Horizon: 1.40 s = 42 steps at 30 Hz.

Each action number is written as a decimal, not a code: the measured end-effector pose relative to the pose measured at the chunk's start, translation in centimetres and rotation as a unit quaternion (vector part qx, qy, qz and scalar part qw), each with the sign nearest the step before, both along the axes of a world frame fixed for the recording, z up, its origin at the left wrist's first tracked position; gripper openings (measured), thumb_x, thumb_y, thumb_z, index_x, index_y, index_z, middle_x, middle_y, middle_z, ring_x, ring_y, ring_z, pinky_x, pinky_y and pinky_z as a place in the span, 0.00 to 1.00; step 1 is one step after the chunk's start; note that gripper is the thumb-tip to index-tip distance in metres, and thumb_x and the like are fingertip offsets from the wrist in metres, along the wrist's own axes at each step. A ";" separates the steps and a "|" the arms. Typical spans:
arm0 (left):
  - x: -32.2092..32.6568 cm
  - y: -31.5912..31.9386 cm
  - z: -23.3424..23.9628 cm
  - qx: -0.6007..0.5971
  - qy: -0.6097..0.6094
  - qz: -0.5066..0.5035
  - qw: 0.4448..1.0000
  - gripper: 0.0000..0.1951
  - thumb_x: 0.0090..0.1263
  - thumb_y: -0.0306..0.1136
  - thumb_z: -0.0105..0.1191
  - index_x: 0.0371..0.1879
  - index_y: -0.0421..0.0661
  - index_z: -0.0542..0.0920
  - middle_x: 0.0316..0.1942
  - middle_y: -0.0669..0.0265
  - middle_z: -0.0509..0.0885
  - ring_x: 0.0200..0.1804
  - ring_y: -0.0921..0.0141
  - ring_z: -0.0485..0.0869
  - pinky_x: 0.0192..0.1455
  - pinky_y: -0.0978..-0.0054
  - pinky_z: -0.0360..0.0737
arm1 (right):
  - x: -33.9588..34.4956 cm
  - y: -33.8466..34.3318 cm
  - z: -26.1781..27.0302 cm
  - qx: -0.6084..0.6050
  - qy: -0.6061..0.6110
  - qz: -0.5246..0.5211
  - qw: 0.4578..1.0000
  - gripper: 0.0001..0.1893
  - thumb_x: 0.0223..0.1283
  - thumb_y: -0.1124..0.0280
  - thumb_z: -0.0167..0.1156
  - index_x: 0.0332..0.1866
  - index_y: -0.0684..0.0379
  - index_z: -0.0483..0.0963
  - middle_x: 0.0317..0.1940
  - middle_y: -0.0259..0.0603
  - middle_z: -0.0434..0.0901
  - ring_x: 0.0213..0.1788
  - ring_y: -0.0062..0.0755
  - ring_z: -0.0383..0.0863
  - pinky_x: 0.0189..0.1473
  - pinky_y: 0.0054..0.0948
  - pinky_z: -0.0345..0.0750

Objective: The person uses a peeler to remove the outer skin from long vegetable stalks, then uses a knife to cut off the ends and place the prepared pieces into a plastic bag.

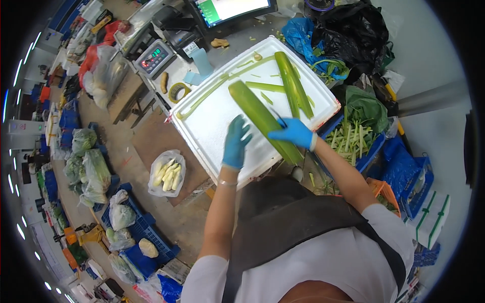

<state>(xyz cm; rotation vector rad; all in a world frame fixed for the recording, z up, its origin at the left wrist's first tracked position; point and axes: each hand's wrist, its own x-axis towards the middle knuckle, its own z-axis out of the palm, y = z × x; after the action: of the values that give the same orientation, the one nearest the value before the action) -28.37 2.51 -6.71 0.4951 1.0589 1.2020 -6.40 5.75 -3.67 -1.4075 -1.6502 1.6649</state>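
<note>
A long, thick green vegetable stalk [257,117] slants over the white foam tray [201,140], its lower end near the apron. My right hand [293,133], in a blue glove, grips the stalk towards its lower end. A thin dark tool [281,120], perhaps a knife, shows at its fingers; its exact kind is unclear. My left hand [237,142], in a teal glove, is left of the stalk over the tray, fingers apart and holding nothing. More green stalk pieces [293,85] lie at the tray's right, beside thin peel strips [212,91].
Past the tray stand a digital scale [154,58], a roll of tape [179,92] and a monitor [233,11]. Cut stalks [352,140] fill a blue crate at right, below a black plastic bag [348,36]. Bagged pale vegetables [166,175] lie lower left of the tray.
</note>
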 end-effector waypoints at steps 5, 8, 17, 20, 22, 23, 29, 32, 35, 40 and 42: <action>7.0 1.0 -1.5 0.047 -0.281 -0.104 0.953 0.19 0.79 0.39 0.46 0.64 0.45 0.70 0.53 0.66 0.79 0.53 0.70 0.77 0.59 0.71 0.75 | 5.8 -9.5 1.7 -0.154 0.222 -0.126 0.955 0.32 0.65 0.61 0.62 0.69 0.65 0.62 0.51 0.43 0.80 0.47 0.28 0.80 0.50 0.28 0.77; 13.8 0.7 3.3 0.068 -0.207 -0.198 0.956 0.17 0.78 0.40 0.48 0.59 0.47 0.75 0.52 0.69 0.81 0.54 0.71 0.79 0.56 0.72 0.76 | 10.8 -13.5 2.2 -0.081 0.227 -0.231 0.942 0.20 0.64 0.59 0.63 0.54 0.63 0.76 0.41 0.38 0.83 0.40 0.31 0.81 0.44 0.29 0.77; 23.1 -1.4 4.2 0.016 -0.271 -0.330 0.904 0.33 0.74 0.45 0.52 0.73 0.42 0.58 0.58 0.59 0.77 0.57 0.62 0.78 0.63 0.58 0.76 | 18.2 -20.6 6.3 -0.064 0.336 -0.388 0.856 0.23 0.65 0.61 0.62 0.60 0.64 0.72 0.44 0.38 0.82 0.45 0.27 0.79 0.51 0.28 0.76; 25.9 -1.3 6.7 0.047 -0.276 -0.360 0.890 0.32 0.73 0.42 0.53 0.72 0.43 0.59 0.57 0.57 0.77 0.55 0.62 0.79 0.63 0.59 0.76 | 24.5 -20.9 4.9 0.034 0.052 -0.346 0.936 0.29 0.63 0.58 0.63 0.64 0.64 0.67 0.44 0.46 0.82 0.44 0.32 0.82 0.48 0.33 0.78; 27.0 -1.8 8.4 0.016 -0.252 -0.331 0.909 0.30 0.72 0.38 0.54 0.69 0.42 0.61 0.53 0.58 0.78 0.51 0.64 0.80 0.57 0.63 0.80 | 29.0 -20.6 3.0 0.079 -0.243 -0.365 0.895 0.25 0.63 0.59 0.63 0.59 0.65 0.71 0.40 0.51 0.82 0.42 0.39 0.83 0.47 0.35 0.79; 27.0 -1.8 8.2 0.013 -0.253 -0.338 0.906 0.30 0.72 0.38 0.54 0.69 0.42 0.61 0.53 0.58 0.78 0.51 0.64 0.80 0.57 0.63 0.80 | 30.9 -20.6 2.1 0.110 -0.389 -0.356 0.842 0.24 0.62 0.60 0.63 0.58 0.65 0.72 0.41 0.53 0.81 0.41 0.44 0.83 0.45 0.36 0.80; 28.5 -2.6 8.4 0.210 0.231 -0.343 0.886 0.24 0.56 0.31 0.69 0.47 0.40 0.71 0.35 0.66 0.79 0.33 0.74 0.81 0.37 0.76 0.80 | 30.9 -19.8 3.2 0.365 -0.350 -0.206 0.838 0.19 0.65 0.67 0.56 0.61 0.52 0.72 0.41 0.47 0.79 0.39 0.46 0.82 0.40 0.37 0.80; 28.9 -3.5 8.4 0.224 0.270 -0.372 0.859 0.19 0.56 0.34 0.69 0.41 0.39 0.76 0.33 0.66 0.82 0.31 0.76 0.81 0.35 0.77 0.79 | 26.3 -18.7 7.2 0.314 -0.380 -0.154 0.857 0.19 0.65 0.69 0.52 0.61 0.45 0.73 0.36 0.39 0.80 0.33 0.40 0.82 0.31 0.35 0.79; 29.3 -5.0 9.1 0.223 0.293 -0.393 0.842 0.15 0.58 0.35 0.66 0.37 0.38 0.80 0.30 0.66 0.84 0.31 0.77 0.81 0.35 0.78 0.78 | 24.7 -17.6 5.8 0.349 -0.377 -0.162 0.843 0.14 0.64 0.68 0.52 0.54 0.50 0.74 0.29 0.38 0.78 0.27 0.42 0.81 0.25 0.38 0.77; 28.4 -6.3 6.9 0.134 0.209 -0.487 0.838 0.11 0.60 0.32 0.64 0.37 0.39 0.82 0.28 0.68 0.83 0.29 0.77 0.80 0.34 0.78 0.77 | 24.0 -16.7 1.0 0.368 -0.356 -0.136 0.848 0.07 0.61 0.68 0.55 0.38 0.59 0.68 0.28 0.45 0.78 0.28 0.48 0.82 0.27 0.41 0.77; 27.8 -6.0 5.7 0.065 0.120 -0.528 0.838 0.09 0.61 0.31 0.63 0.37 0.40 0.82 0.27 0.69 0.83 0.29 0.77 0.80 0.34 0.79 0.77 | 23.9 -16.6 -0.3 0.342 -0.353 -0.116 0.863 0.07 0.60 0.68 0.55 0.38 0.59 0.68 0.29 0.46 0.78 0.28 0.49 0.82 0.27 0.42 0.78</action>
<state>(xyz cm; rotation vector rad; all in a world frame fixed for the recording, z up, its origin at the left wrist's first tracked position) -0.57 -3.52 -1.00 1.1707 0.7008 0.2116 17.52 -10.87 -3.94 -1.7962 -2.0251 0.3096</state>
